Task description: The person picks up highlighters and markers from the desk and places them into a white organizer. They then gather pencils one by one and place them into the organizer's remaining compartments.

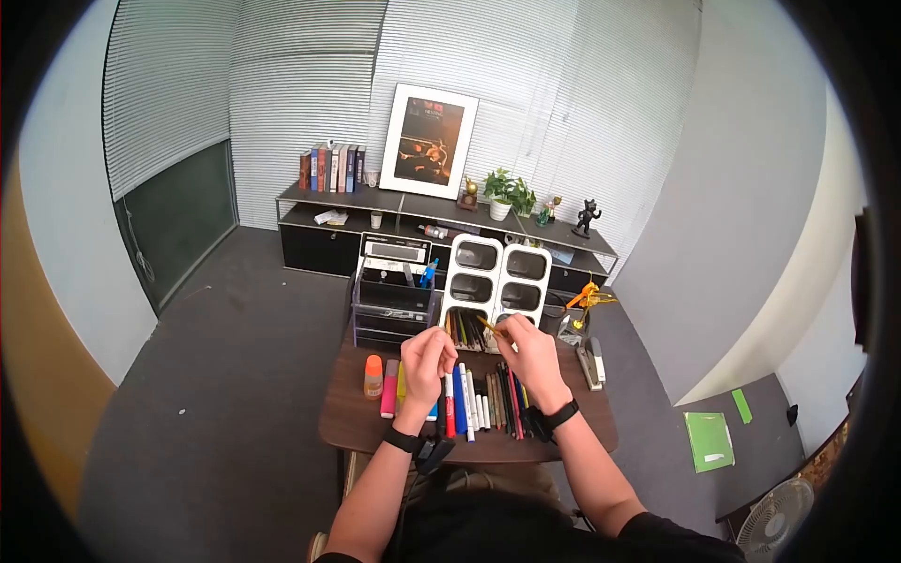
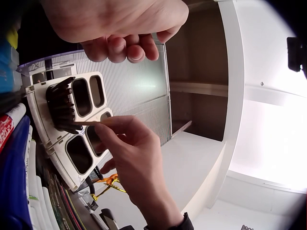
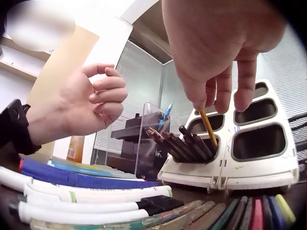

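Between thumb and fingertips, my right hand (image 1: 533, 364) pinches a yellow pencil (image 3: 207, 126). The pencil slants down into the front left compartment of a white organizer (image 3: 248, 172). A bundle of dark pencils (image 3: 180, 145) leans in that same compartment, beside the yellow one. My left hand (image 1: 425, 364) hovers over the table to the left, fingers loosely curled and holding nothing. Below both hands lies a row of pens: a red-and-white marker (image 1: 450, 413), blue markers (image 3: 86, 175), white markers (image 3: 96, 211) and several dark pencils (image 1: 508, 403).
A dark desk organizer (image 1: 389, 305) with blue pens stands left of the white one. An orange-capped glue bottle (image 1: 374, 377) and a pink highlighter (image 1: 389, 394) are on the left. A stapler (image 1: 591, 364) lies at the right edge of the brown table (image 1: 343, 413).
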The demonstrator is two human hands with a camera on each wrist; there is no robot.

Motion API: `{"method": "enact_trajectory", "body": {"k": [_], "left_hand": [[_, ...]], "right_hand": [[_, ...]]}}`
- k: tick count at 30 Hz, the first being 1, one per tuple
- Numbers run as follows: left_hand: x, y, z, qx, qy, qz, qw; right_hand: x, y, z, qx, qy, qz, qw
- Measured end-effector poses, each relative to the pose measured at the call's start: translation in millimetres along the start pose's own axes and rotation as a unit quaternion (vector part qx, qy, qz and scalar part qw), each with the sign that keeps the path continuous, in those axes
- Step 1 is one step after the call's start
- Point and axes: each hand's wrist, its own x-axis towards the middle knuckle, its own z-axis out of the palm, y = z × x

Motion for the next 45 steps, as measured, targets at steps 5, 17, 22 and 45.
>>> {"method": "enact_trajectory", "body": {"k": [5, 17, 22, 45], "left_hand": [[0.0, 1.8, 0.6, 0.001, -0.002, -0.005, 1.000], [0.4, 0.2, -2.6, 0.001, -0.010, -0.014, 1.000], [0.2, 1.5, 1.0, 0.044, -0.018, 0.005, 0.999], [2.1, -1.0, -0.7, 0.023, -0.035, 0.015, 0.999]], "right_hand": [[2.9, 10.8, 19.5, -0.024, -0.036, 0.020, 0.999], [-37.3, -1.3, -32.4, -0.036, -0.071, 0.164, 0.983], [-78.6, 37.8, -28.2, -0.054, -0.131, 0.244, 0.959], [-61.8, 11.8, -60.2, -0.007, -0.112, 0.304, 0.946]]}}
